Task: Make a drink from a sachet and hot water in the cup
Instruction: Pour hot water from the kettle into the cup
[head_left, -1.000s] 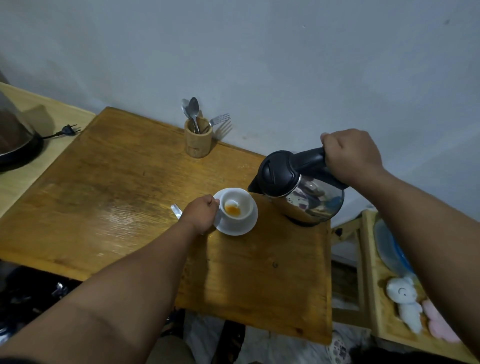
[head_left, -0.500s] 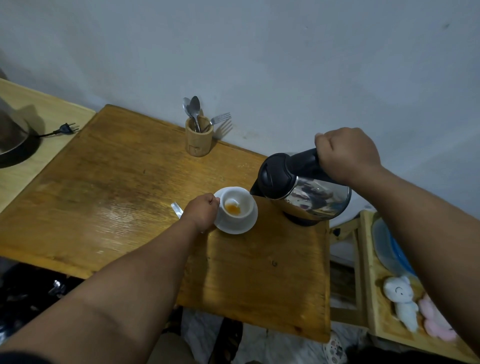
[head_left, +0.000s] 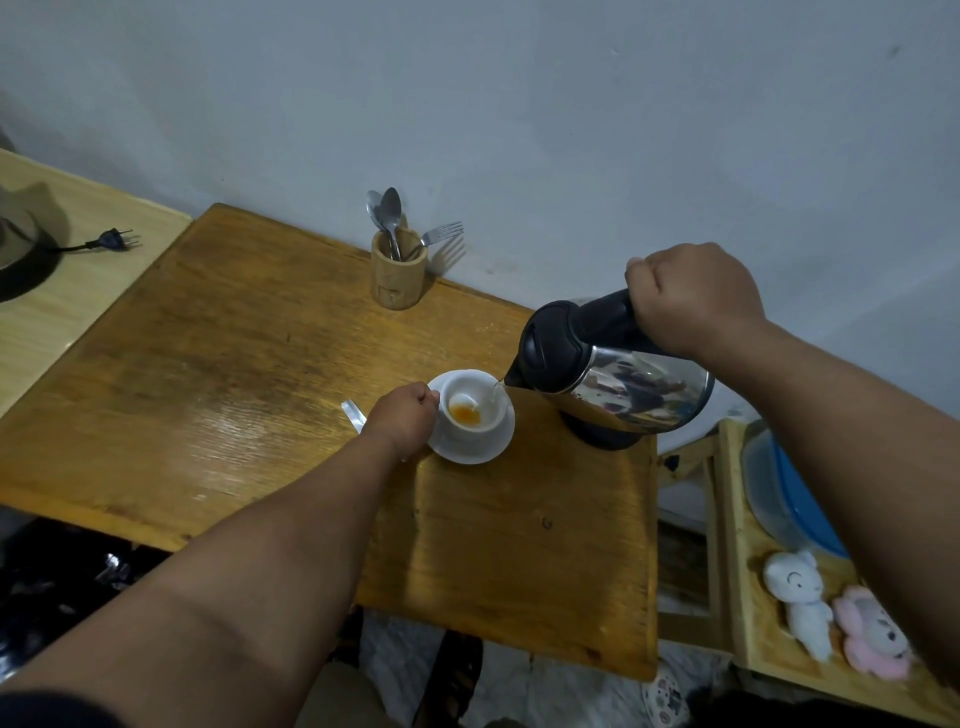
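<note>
A white cup (head_left: 475, 410) with orange powder at its bottom stands on a white saucer (head_left: 483, 449) on the wooden table (head_left: 234, 374). My left hand (head_left: 408, 418) is closed on the cup's handle side. My right hand (head_left: 693, 299) grips the black handle of a steel kettle (head_left: 618, 384), which is tilted left with its spout over the cup's rim. A thin stream of water runs from the spout into the cup. A silvery sachet piece (head_left: 353, 413) sticks out from behind my left hand.
A wooden holder (head_left: 397, 275) with spoons and a fork stands by the wall. A black plug (head_left: 111, 240) and a dark appliance (head_left: 21, 260) lie on the left counter. At right, a wooden shelf (head_left: 737, 571) holds plush toys (head_left: 800, 597) and a blue lid.
The kettle has tipped further toward the cup and moved its spout over the rim; water now pours. My left hand has stayed at the cup.
</note>
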